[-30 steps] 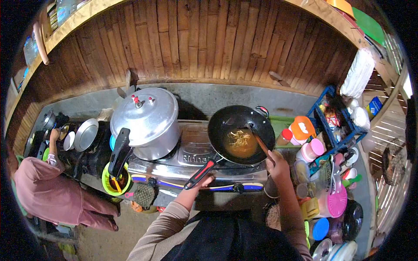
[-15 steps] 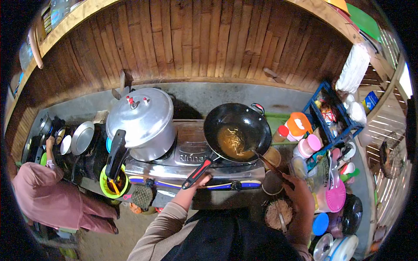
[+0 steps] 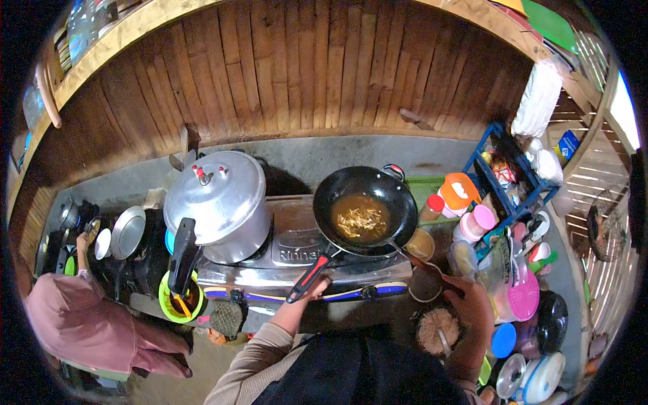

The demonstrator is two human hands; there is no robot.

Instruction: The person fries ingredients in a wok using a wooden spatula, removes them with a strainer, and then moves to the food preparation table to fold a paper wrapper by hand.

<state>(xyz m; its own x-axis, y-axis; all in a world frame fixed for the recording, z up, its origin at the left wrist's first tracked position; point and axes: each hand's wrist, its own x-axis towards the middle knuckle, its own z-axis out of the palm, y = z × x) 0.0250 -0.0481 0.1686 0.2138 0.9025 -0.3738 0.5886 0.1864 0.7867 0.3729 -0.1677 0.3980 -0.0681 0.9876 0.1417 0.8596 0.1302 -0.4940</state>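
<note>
A black wok [image 3: 344, 182] sits on the right side of the silver stove [image 3: 297, 239], with brown liquid and pale strips of food [image 3: 362, 221] in it. My left hand [image 3: 314, 287] is closed around the wok's black and red handle [image 3: 310, 273]. Toward the right, my right hand [image 3: 466, 297] grips a brown wooden-handled spatula [image 3: 420, 262], whose head is at the wok's lower right edge. Below my right hand's fingers stand a round container [image 3: 425, 283] and a bowl of light brown contents [image 3: 437, 331] with a spoon in it.
A large pressure cooker [image 3: 216, 196] occupies the stove's left side. A green bowl [image 3: 164, 297] is at the front left. Jars, a pink lid [image 3: 521, 295] and a blue rack [image 3: 482, 162] crowd the right. Another person [image 3: 88, 324] stands at far left, near pans.
My right hand has moved right and down with the spatula, drawing its head from inside the wok to the lower right edge. The food strips have shifted; my left hand remains at the handle.
</note>
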